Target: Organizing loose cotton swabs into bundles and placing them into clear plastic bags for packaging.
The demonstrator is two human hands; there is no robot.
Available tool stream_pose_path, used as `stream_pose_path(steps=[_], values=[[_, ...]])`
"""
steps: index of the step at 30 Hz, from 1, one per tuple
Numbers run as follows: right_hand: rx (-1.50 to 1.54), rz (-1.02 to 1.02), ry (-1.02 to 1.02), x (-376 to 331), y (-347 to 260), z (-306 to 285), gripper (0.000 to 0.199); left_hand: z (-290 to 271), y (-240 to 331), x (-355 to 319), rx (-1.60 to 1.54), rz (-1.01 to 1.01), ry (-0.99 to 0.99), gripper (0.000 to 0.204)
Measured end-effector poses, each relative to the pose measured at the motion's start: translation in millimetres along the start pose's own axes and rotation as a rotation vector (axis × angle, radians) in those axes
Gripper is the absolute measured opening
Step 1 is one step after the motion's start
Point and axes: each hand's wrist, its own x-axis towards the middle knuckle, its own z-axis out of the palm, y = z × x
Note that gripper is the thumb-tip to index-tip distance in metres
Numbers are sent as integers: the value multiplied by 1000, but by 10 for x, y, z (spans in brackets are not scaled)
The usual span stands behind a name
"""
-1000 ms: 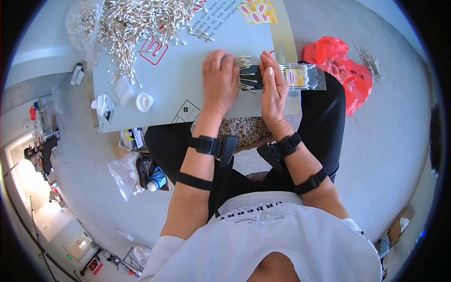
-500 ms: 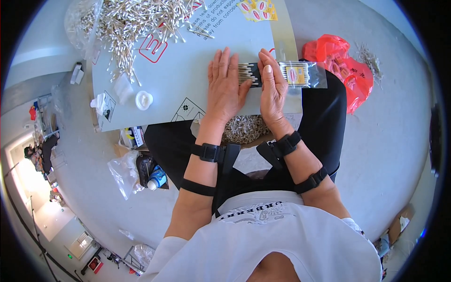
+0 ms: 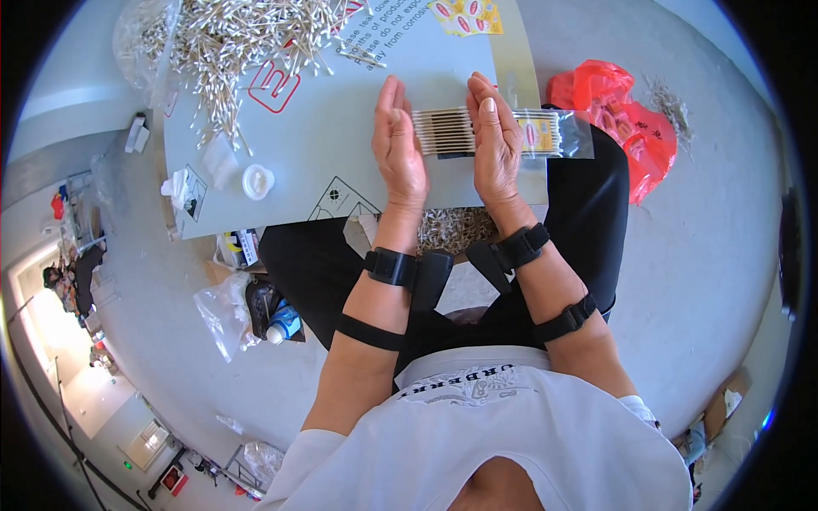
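A row of cotton swabs [image 3: 442, 132] lies side by side on the table, a dark patch showing along its near edge. My left hand [image 3: 398, 146] stands on edge at the left tips of the swabs, fingers stretched out and palm facing them. Across the row farther right is my right hand [image 3: 497, 149], also on edge with its fingers straight, hiding the middle. Beyond it, a clear plastic bag [image 3: 576, 134] with a yellow label [image 3: 536, 134] reaches past the table's right edge, with swabs showing inside. Neither hand grasps anything.
A large pile of loose swabs [image 3: 243, 47] covers the far left. Yellow labels [image 3: 467, 17] lie at the back. A small white tub [image 3: 258, 181] stands near the left front. Under the table edge is a box of swabs [image 3: 460, 230]; a red bag [image 3: 618, 128] sits right.
My left hand has turned from lying flat to standing on edge at the swab tips. More of the row shows now, and its left ends look more even. My right hand has barely moved.
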Motion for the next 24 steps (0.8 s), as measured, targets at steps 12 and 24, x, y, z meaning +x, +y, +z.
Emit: stream_pose_path(steps=[12, 24], values=[[-1075, -287, -611, 180, -494, -357, 44, -178, 232, -151, 1435, 316, -496, 71], [-1529, -599, -595, -59, -334, -470, 45, -108, 207, -256, 1583, 268, -569, 83]])
